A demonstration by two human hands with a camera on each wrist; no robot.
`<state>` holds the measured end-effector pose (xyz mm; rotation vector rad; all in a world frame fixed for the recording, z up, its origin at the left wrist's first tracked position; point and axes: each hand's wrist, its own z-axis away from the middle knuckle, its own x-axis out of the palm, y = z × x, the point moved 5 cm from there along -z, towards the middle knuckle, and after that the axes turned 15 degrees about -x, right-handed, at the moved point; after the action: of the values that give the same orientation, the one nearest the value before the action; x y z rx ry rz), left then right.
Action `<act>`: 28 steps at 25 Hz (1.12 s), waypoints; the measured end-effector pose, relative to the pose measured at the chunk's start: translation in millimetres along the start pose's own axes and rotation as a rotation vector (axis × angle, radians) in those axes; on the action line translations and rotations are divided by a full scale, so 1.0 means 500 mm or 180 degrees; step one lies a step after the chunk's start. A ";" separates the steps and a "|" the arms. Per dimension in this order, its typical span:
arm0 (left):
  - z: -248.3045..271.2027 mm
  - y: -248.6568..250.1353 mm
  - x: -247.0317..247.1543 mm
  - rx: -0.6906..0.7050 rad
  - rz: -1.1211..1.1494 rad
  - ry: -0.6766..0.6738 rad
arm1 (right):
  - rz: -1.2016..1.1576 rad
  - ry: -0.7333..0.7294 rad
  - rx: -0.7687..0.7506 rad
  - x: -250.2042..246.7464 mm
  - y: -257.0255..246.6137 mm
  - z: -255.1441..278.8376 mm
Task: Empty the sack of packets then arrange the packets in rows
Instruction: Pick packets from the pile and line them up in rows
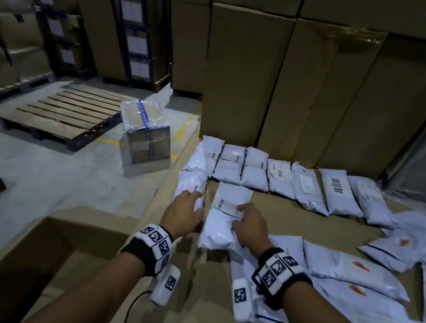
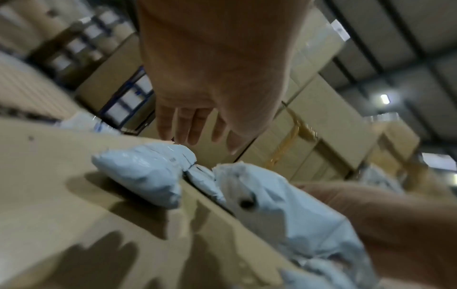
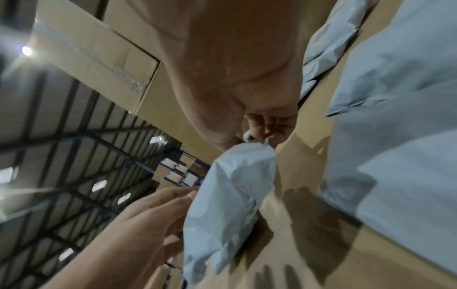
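Note:
Several grey-white packets (image 1: 286, 179) lie in a row along the back of the cardboard surface (image 1: 293, 222). In front of it a second row begins with one packet (image 1: 189, 182) at the left edge. Just right of that one lies another packet (image 1: 223, 215) (image 3: 230, 195) (image 2: 284, 205). My right hand (image 1: 247, 221) (image 3: 262, 125) pinches its right edge near the label. My left hand (image 1: 185, 212) (image 2: 197, 125) has straight fingers over the left packet (image 2: 143, 176), its thumb side against the pinched packet. A loose pile of packets (image 1: 355, 271) lies at the right.
Tall cartons (image 1: 271, 87) stand close behind the row. The surface ends at its left edge (image 1: 176, 161), with floor below. On the floor sit a wrapped box (image 1: 144, 135) and a wooden pallet (image 1: 59, 115). An open carton (image 1: 57, 249) is at lower left.

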<state>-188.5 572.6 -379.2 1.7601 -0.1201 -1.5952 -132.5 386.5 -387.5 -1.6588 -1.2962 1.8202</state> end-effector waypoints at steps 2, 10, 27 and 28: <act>-0.035 -0.033 0.029 0.0118 -0.0859 -0.0269 | 0.0212 -0.0207 -0.0004 0.033 0.016 -0.029; -0.071 -0.071 0.056 0.0259 -0.1474 -0.0538 | 0.0025 -0.0187 -0.0013 0.046 0.028 -0.044; 0.308 0.086 0.221 -0.1452 0.2762 -0.2130 | 0.0545 -0.0050 0.0013 -0.110 0.065 0.301; 0.314 0.099 0.208 -0.1487 0.3005 -0.2152 | 0.0303 0.0217 -0.0010 -0.121 0.056 0.302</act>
<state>-285.8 411.2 -428.0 0.5713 -0.7165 -1.2583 -247.7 268.2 -390.5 -1.7963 -1.2114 1.7986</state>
